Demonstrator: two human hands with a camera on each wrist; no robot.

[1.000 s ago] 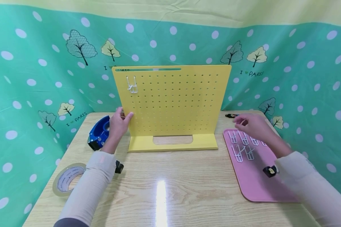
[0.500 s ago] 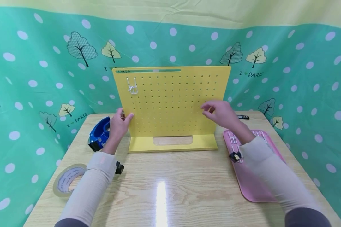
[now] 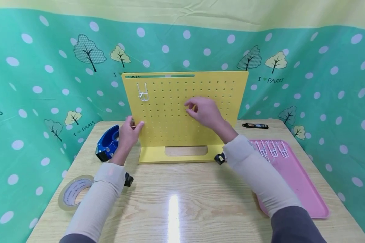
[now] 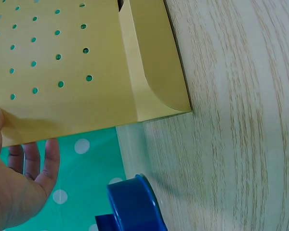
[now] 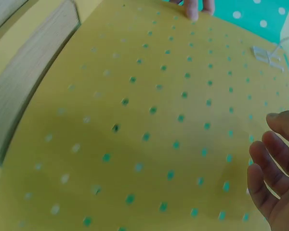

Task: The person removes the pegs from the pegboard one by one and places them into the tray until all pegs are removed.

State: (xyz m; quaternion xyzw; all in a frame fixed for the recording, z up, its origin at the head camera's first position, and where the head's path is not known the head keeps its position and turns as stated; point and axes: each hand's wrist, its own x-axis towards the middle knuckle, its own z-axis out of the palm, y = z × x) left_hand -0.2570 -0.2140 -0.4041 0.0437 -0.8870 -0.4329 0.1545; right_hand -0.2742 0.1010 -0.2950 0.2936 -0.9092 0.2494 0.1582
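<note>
A yellow pegboard (image 3: 176, 128) stands upright on its own foot on the table. My left hand (image 3: 129, 133) holds its left edge, thumb on the front face and the other fingers behind, as the left wrist view also shows. One white wire hook (image 3: 143, 92) hangs at the board's upper left. In front of the board's middle is my right hand (image 3: 204, 110), fingers loosely bent and nothing between them. The right wrist view shows that hand's thumb and fingers (image 5: 267, 166) apart from each other, close to the holes.
A pink tray (image 3: 301, 189) on the right bears several white wire hooks (image 3: 273, 148), partly hidden by my right sleeve. Behind it lies a black marker-like object (image 3: 255, 126). On the left are a blue tape dispenser (image 3: 104, 143) and a roll of tape (image 3: 68, 195).
My right hand has moved left from over the tray to the front of the board's middle, uncovering the black object and the tray's hooks. My left hand has kept its place.
</note>
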